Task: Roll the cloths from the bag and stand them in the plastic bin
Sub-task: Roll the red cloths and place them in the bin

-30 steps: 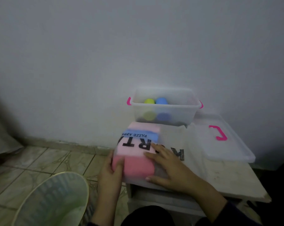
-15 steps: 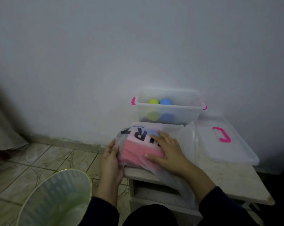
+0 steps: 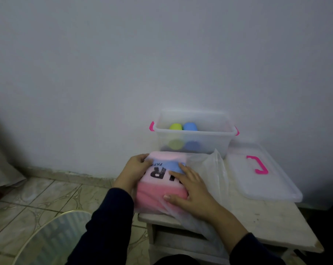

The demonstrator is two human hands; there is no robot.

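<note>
The left hand [image 3: 132, 172] curls its fingers round the far left corner of the plastic bag [image 3: 205, 169], while the right hand [image 3: 190, 190] lies flat and spread on top of it, pressing the folded pink and blue cloths [image 3: 162, 180] inside at the bench's [image 3: 267, 217] front left corner. Behind the bag, by the bench's far edge, the clear plastic bin [image 3: 195, 133] holds a yellow-green roll [image 3: 175, 126] and a blue roll [image 3: 190, 126] standing side by side, and its lid [image 3: 261, 175] lies flat to the right.

bin lid [image 3: 261, 175] flat on table [image 3: 272, 222] | basket [image 3: 53, 238] on tiled floor [image 3: 47, 194]
</note>
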